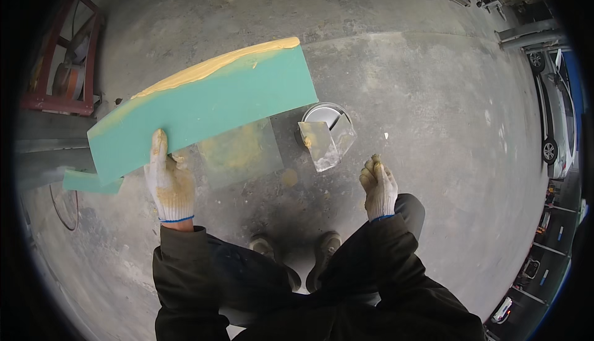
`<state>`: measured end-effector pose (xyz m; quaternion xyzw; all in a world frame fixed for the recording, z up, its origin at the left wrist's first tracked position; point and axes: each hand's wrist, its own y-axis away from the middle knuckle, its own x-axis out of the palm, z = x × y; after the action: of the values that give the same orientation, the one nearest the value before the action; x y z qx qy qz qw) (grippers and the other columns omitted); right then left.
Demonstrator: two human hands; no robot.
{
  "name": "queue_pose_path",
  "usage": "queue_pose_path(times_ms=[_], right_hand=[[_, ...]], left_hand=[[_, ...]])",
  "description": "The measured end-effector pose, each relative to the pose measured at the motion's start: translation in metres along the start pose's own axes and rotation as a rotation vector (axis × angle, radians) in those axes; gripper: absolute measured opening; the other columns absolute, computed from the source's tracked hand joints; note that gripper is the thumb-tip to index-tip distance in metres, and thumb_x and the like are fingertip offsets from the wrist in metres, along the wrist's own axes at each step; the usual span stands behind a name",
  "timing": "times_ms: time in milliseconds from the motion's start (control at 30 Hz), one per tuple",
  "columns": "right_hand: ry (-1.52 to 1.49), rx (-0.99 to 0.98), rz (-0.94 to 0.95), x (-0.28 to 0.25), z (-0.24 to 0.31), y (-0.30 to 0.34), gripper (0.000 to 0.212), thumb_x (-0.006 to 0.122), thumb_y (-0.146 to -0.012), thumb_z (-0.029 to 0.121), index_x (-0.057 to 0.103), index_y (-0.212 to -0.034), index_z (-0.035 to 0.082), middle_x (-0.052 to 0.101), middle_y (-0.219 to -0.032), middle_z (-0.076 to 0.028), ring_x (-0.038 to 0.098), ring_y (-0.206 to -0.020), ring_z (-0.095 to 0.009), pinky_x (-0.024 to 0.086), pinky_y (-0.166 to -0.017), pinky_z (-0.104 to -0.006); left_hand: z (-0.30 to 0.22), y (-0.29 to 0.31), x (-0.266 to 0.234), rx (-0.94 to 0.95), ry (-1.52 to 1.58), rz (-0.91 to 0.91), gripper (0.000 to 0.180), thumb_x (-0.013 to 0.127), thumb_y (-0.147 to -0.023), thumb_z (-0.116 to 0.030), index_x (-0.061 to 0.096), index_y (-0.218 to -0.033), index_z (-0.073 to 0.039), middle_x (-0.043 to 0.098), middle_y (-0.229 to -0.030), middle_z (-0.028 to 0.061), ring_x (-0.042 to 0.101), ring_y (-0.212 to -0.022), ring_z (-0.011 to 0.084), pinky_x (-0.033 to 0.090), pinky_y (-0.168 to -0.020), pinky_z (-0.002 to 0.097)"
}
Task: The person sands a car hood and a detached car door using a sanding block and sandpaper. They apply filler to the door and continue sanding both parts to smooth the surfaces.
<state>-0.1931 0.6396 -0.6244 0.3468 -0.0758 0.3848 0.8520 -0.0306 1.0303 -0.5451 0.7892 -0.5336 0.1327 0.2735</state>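
Green panel with a yellow pasty edge

A long, flat green panel (pixel 216 109) is held at a slant in the upper left of the view, right end higher. Its upper edge bows gently; its right end is cut straight. Thick, ridged yellow paste (pixel 216 63) lines that upper edge, thinning to a smear toward the left. One small dab sits below the band.

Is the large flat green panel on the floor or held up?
Held up: the white-gloved left hand grips the panel by its near edge, thumb on top.
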Motion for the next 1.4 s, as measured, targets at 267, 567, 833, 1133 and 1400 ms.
queue_pose_path(times_ms=[267,567,833,1133,1400], right_hand=[[0.165,0.263,-0.116,0.002,-0.036,-0.038,0.031,0.072,-0.097,0.015,0.060,-0.123,0.003,0.060,-0.087,-0.001,0.054,-0.066,-0.010,0.046,-0.058,-0.0253],[0.458,0.144,-0.199,0.015,-0.057,-0.053,0.026,0.083,-0.086,0.011,0.066,-0.103,0.000,0.069,-0.082,-0.006,0.060,-0.056,-0.012,0.048,-0.048,-0.0283],[0.276,0.224,-0.134,0.007,-0.059,-0.053,0.019,0.077,-0.089,0.004,0.066,-0.104,0.003,0.071,-0.088,-0.008,0.067,-0.064,-0.016,0.056,-0.054,-0.0299],[-0.241,0.131,0.155,0.084,-0.021,0.032,0.031,0.069,-0.096,0.003,0.059,-0.125,0.004,0.069,-0.121,-0.011,0.071,-0.103,-0.022,0.062,-0.086,-0.0388],[0.016,-0.082,0.154,0.184,-0.038,0.073,0.028,0.076,-0.093,0.005,0.063,-0.117,-0.002,0.069,-0.111,-0.009,0.065,-0.093,-0.012,0.053,-0.082,-0.0289]], left_hand=[[0.017,0.004,0.027,-0.092,0.084,0.032,0.024,0.065,-0.104,-0.019,0.063,-0.125,-0.009,0.060,-0.109,-0.0036,0.052,-0.086,0.0039,0.043,-0.067,0.0195],[0.040,0.030,0.048,-0.145,-0.030,0.000,0.029,0.070,-0.101,-0.024,0.060,-0.124,-0.010,0.062,-0.108,0.0016,0.065,-0.082,0.0169,0.052,-0.068,0.0281],[0.048,0.025,0.052,-0.166,-0.061,0.035,0.034,0.069,-0.102,-0.028,0.057,-0.127,-0.009,0.065,-0.107,0.0045,0.068,-0.083,0.0204,0.055,-0.069,0.0319],[0.069,0.023,0.070,-0.199,0.031,-0.023,0.039,0.065,-0.104,-0.033,0.053,-0.132,-0.009,0.061,-0.118,0.0062,0.067,-0.091,0.0198,0.058,-0.078,0.0326],[0.079,0.042,0.096,-0.170,-0.042,-0.016,0.044,0.062,-0.105,-0.035,0.051,-0.135,-0.004,0.060,-0.119,0.0113,0.066,-0.097,0.0235,0.058,-0.085,0.0385]])
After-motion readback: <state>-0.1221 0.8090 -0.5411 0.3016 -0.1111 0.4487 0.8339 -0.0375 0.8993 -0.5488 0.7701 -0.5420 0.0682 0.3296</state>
